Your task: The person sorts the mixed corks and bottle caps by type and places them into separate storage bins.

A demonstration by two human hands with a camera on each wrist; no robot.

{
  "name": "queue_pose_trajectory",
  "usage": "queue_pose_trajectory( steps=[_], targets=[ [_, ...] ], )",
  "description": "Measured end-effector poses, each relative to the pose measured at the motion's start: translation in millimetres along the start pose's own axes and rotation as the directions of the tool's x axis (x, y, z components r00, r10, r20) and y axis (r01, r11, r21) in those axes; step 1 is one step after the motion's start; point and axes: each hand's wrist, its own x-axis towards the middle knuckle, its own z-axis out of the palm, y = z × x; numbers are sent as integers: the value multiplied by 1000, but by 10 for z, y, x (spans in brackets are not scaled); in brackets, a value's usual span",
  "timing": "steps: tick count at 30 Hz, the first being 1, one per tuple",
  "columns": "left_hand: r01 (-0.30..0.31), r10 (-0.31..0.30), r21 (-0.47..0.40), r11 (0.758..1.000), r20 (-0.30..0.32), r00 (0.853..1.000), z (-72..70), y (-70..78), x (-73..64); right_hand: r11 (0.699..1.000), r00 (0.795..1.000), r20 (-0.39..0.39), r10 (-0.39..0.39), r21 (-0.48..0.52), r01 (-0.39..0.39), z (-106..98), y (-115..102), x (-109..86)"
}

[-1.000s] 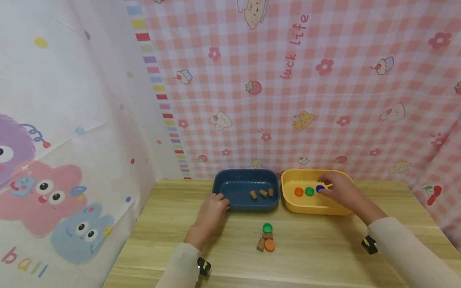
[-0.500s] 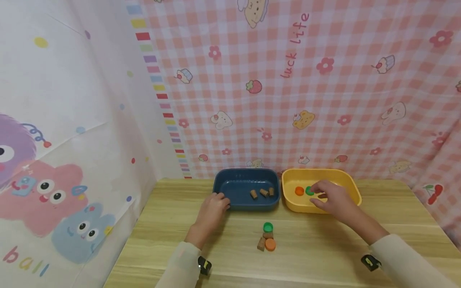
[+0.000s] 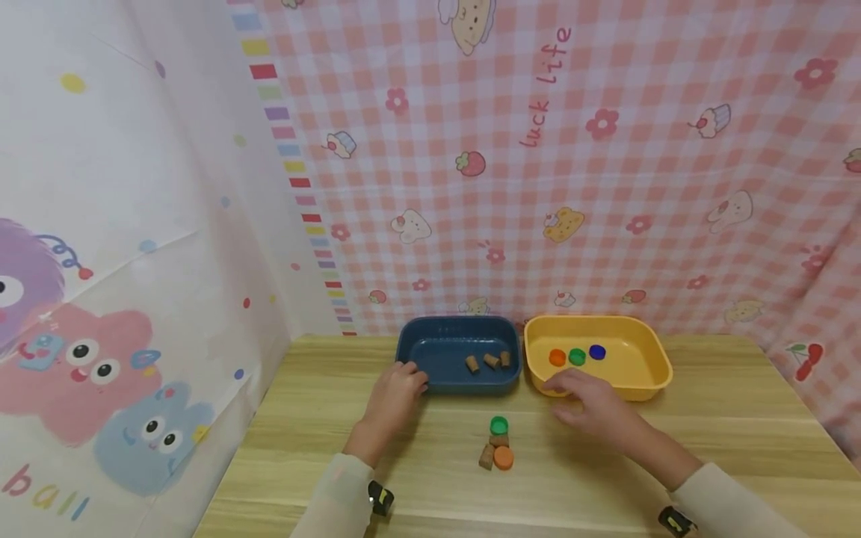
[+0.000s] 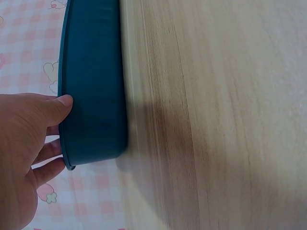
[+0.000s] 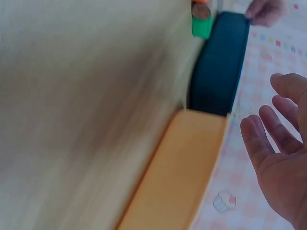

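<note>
My left hand (image 3: 397,392) grips the near left corner of a dark blue tray (image 4: 93,86), thumb on the outer wall and fingers over the rim. Several corks (image 3: 491,361) lie in that tray. In the head view my right hand (image 3: 592,403), fingers spread and holding nothing, is over the front edge of a yellow tray (image 3: 646,373). Inside the yellow tray sit an orange cap (image 3: 557,358), a green cap (image 3: 577,357) and a blue cap (image 3: 597,352). On the table before the trays, a green cap (image 3: 498,425), an orange cap (image 3: 503,458) and two corks (image 3: 487,456) lie clustered.
Both trays stand side by side along the back edge of the wooden table (image 3: 430,493). A pink checked cloth (image 3: 498,187) hangs right behind them. To the left hangs a white cloth (image 3: 202,299) printed with cartoon figures.
My right hand has let go of the blue cap in the yellow tray and moved left and toward me, past the tray's front rim. The left hand stays on the blue tray.
</note>
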Motion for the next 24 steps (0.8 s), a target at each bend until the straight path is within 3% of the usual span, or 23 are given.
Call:
queue_pose_trajectory(
  steps=[4, 12, 19, 24],
  targets=[
    [0, 0, 3, 1000, 0, 1000, 7, 1, 4, 1000, 998, 60, 7, 16, -8, 114, -54, -26],
    [3, -3, -8, 1000, -6, 1000, 8, 8, 2, 995, 989, 119, -92, 50, 86, 349, -171, -78],
    [5, -5, -14, 1000, 1, 1000, -12, 15, 2, 988, 967, 204, -150, -2, 153, 500, -287, -81],
    [10, -10, -23, 1000, 3, 1000, -13, 16, 4, 992, 955, 270, -122, 2, 126, 585, -367, -74]
  ],
)
